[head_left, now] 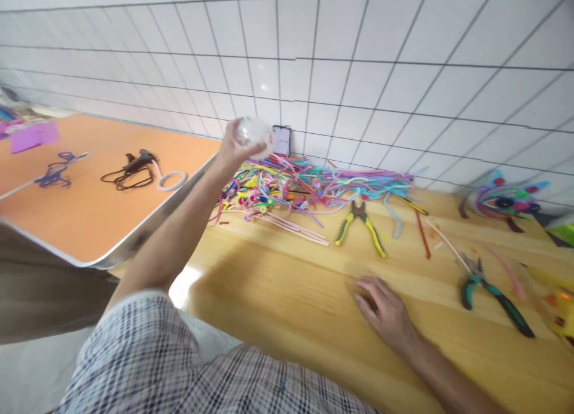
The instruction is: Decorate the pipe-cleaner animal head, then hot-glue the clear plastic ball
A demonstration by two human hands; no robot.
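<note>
Raised over the pile's left end, my left hand (pixel 237 146) is wrapped round a clear, rounded plastic thing (pixel 258 134). Its glare and blur hide what kind it is. My right hand (pixel 385 312) rests on the wooden table (pixel 287 288), palm down. A gap shows between its loosely bent fingers and thumb, with nothing in it. Beyond the hands spreads a heap of colourful pipe cleaners (pixel 314 184). Yellow-and-black pliers (pixel 360 226) lie between my right hand and that heap, handles spread. Green-handled pliers (pixel 487 288) lie to the right of my right hand.
A phone (pixel 282 140) leans on the tiled wall behind the heap. At the far right stands a colourful pipe-cleaner figure (pixel 502 200); a yellow object (pixel 558 297) is nearer. The orange table (pixel 103 223) at left holds a black cable (pixel 134 172) and purple cord (pixel 56 172).
</note>
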